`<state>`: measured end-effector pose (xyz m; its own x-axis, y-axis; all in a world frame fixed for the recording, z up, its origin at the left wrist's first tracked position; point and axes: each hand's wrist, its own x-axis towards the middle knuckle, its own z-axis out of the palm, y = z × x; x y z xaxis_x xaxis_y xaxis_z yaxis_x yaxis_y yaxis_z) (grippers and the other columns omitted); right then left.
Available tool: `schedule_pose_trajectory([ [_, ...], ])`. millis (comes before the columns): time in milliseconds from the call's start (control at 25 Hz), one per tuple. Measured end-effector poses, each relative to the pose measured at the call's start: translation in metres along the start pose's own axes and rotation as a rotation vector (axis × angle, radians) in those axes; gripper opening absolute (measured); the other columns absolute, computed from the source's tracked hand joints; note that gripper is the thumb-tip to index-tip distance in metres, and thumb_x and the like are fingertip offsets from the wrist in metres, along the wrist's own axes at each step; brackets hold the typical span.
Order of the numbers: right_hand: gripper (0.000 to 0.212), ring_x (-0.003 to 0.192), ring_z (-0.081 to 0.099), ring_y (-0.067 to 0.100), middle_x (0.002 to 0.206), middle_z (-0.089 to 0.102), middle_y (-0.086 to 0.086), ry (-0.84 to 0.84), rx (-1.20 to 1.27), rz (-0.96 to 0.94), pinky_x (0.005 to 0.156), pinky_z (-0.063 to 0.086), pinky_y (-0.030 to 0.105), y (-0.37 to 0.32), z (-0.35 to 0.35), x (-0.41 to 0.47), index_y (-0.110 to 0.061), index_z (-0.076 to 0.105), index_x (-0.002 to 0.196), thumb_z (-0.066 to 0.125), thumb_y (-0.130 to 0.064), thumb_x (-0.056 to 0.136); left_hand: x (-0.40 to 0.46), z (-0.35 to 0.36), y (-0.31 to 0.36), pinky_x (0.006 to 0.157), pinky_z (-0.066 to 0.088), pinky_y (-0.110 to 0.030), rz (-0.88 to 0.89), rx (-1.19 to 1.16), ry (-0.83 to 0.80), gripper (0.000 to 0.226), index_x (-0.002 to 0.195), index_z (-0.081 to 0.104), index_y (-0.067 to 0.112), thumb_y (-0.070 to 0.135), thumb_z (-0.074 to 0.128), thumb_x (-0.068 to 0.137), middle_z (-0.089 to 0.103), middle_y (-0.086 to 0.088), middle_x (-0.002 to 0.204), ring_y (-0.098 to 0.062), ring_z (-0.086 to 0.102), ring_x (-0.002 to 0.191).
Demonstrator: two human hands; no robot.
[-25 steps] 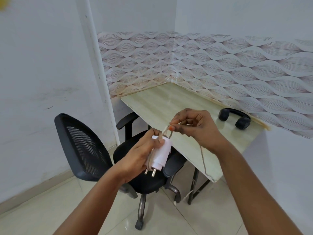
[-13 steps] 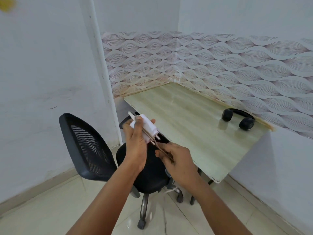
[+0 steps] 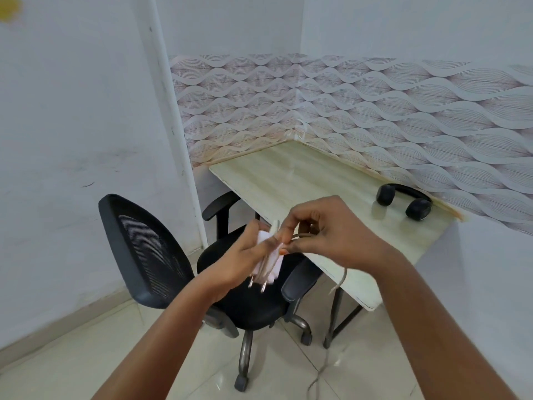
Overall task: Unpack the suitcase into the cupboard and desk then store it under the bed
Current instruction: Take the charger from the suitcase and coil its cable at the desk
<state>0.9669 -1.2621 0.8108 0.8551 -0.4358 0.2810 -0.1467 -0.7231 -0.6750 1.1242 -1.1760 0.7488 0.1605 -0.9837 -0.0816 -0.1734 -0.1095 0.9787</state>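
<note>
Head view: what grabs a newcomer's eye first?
Dead centre, the left hand holds a white charger with its two pins pointing down, while the right hand pinches its cable, whose loose end trails toward the floor. Behind them, black headphones lie on the pale desk near the patterned wall, and a black office chair stands at the desk's left.

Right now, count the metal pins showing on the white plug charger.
2: both metal pins stick out side by side from the lower end of the white plug charger, below the left hand.
</note>
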Motion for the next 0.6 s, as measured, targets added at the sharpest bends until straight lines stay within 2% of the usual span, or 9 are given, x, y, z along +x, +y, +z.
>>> schedule_pose_trajectory([
  [40, 0.01, 0.055, 0.053, 0.005, 0.073, 0.07, -0.002, 0.001, 0.038, 0.004, 0.057, 0.041, 0.016, 0.001, -0.007, 0.001, -0.009, 0.071, 0.073, 0.08, -0.006, 0.069, -0.005, -0.002, -0.002, 0.071, 0.053, -0.026, -0.007, -0.019, -0.12, 0.06, 0.113, 0.042, 0.008, 0.06, 0.053, 0.083, 0.059, -0.022, 0.101, -0.02, 0.065, 0.082],
  [120, 0.012, 0.055, 0.052, 0.011, 0.07, 0.069, 0.0, 0.085, 0.11, 0.002, 0.057, 0.041, 0.022, 0.009, -0.015, 0.003, -0.013, 0.072, 0.073, 0.082, -0.01, 0.067, -0.016, -0.004, -0.002, 0.07, 0.051, -0.026, 0.002, -0.158, -0.282, 0.074, 0.11, 0.046, 0.008, 0.07, 0.059, 0.071, 0.061, -0.021, 0.103, -0.02, 0.062, 0.082],
  [200, 0.016, 0.058, 0.051, 0.033, 0.07, 0.068, 0.011, 0.216, 0.243, 0.019, 0.058, 0.041, 0.033, 0.024, -0.02, 0.002, -0.016, 0.073, 0.071, 0.085, -0.023, 0.063, -0.022, -0.007, 0.001, 0.063, 0.051, -0.024, 0.013, -0.287, -0.328, 0.064, 0.106, 0.047, 0.009, 0.051, 0.074, 0.067, 0.063, -0.014, 0.098, -0.018, 0.06, 0.076],
  [280, 0.03, 0.056, 0.041, 0.036, 0.071, 0.062, 0.029, 0.256, 0.405, 0.049, 0.058, 0.034, 0.032, 0.038, -0.018, -0.005, -0.016, 0.075, 0.074, 0.088, -0.037, 0.055, -0.026, -0.008, 0.007, 0.061, 0.051, -0.026, 0.024, -0.359, -0.281, 0.049, 0.104, 0.047, 0.009, 0.03, 0.072, 0.068, 0.063, -0.014, 0.097, -0.02, 0.058, 0.073],
  [360, 0.033, 0.061, 0.041, 0.031, 0.074, 0.06, 0.034, 0.224, 0.566, 0.093, 0.06, 0.032, 0.031, 0.046, -0.011, -0.014, -0.017, 0.077, 0.076, 0.089, -0.037, 0.053, -0.026, -0.009, 0.009, 0.058, 0.052, -0.027, 0.05, -0.49, -0.232, 0.045, 0.105, 0.047, 0.009, 0.026, 0.07, 0.07, 0.064, -0.014, 0.097, -0.021, 0.059, 0.073],
  [440, 0.029, 0.054, 0.035, 0.021, 0.07, 0.064, 0.02, 0.226, 0.692, 0.15, 0.051, 0.027, 0.023, 0.047, -0.001, -0.018, -0.016, 0.077, 0.078, 0.086, -0.036, 0.058, -0.022, -0.009, 0.01, 0.061, 0.055, -0.031, 0.073, -0.623, -0.158, 0.049, 0.107, 0.049, 0.009, 0.026, 0.073, 0.068, 0.065, -0.015, 0.102, -0.022, 0.063, 0.079],
  [480, 0.024, 0.049, 0.033, 0.016, 0.068, 0.065, 0.012, 0.251, 0.703, 0.181, 0.047, 0.026, 0.02, 0.047, 0.006, -0.018, -0.016, 0.077, 0.08, 0.082, -0.033, 0.065, -0.018, -0.008, 0.008, 0.069, 0.057, -0.034, 0.063, -0.664, -0.11, 0.053, 0.11, 0.051, 0.007, 0.026, 0.073, 0.066, 0.064, -0.016, 0.106, -0.022, 0.065, 0.085],
  [520, 0.017, 0.046, 0.034, 0.01, 0.066, 0.065, 0.008, 0.281, 0.646, 0.209, 0.045, 0.027, 0.017, 0.046, 0.015, -0.016, -0.016, 0.077, 0.083, 0.077, -0.029, 0.072, -0.015, -0.007, 0.007, 0.076, 0.055, -0.038, 0.035, -0.696, -0.061, 0.056, 0.113, 0.053, 0.006, 0.027, 0.072, 0.064, 0.063, -0.016, 0.11, -0.022, 0.064, 0.089],
  [600, 0.011, 0.046, 0.043, 0.005, 0.061, 0.063, 0.003, 0.316, 0.382, 0.231, 0.049, 0.034, 0.014, 0.044, 0.032, -0.012, -0.019, 0.075, 0.09, 0.067, -0.024, 0.085, -0.008, -0.002, 0.005, 0.077, 0.052, -0.035, -0.004, -0.785, 0.033, 0.058, 0.114, 0.054, 0.007, 0.029, 0.071, 0.062, 0.059, -0.016, 0.111, -0.02, 0.06, 0.086],
])
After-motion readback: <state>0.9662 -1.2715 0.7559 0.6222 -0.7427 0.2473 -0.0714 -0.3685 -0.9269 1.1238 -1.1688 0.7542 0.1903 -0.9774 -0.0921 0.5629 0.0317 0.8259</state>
